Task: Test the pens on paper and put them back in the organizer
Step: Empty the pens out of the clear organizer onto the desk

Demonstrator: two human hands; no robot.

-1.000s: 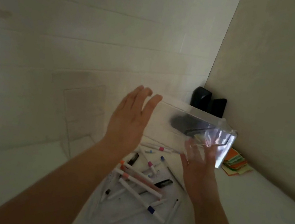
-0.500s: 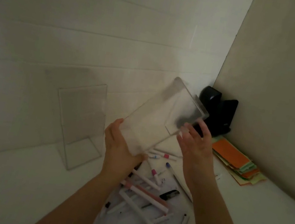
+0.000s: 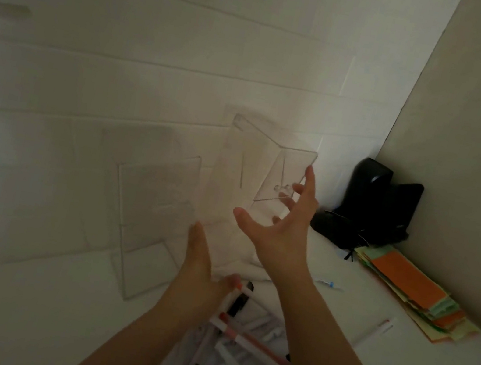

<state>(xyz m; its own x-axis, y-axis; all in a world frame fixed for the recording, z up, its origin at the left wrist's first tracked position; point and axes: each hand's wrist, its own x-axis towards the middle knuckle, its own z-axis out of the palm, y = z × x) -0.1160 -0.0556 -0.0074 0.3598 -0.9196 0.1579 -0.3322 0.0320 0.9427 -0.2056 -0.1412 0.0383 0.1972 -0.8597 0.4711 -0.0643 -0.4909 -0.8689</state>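
Against the tiled wall at far left, a second clear acrylic box (image 3: 150, 214) stands on the white desk (image 3: 18, 304), apart from the hands. Next rightward, the left hand (image 3: 200, 275) is raised with fingers straight, its palm under the lower end of the clear organizer (image 3: 242, 182); whether skin meets plastic there cannot be told. The organizer is held in the air, tilted, its open end toward the upper right, and nothing shows inside it. The right hand (image 3: 283, 222) is spread wide, thumb out to the left, fingertips lying against the organizer's right side and showing through the plastic. Below both forearms, the pens (image 3: 246, 344) lie loose in a crossed heap on white paper (image 3: 250, 267) on the desk. One further pen (image 3: 375, 331) lies alone to the right. Farthest right, a stack of coloured notes (image 3: 413, 290) sits by the side wall, with a black device (image 3: 373, 205) behind it in the corner.
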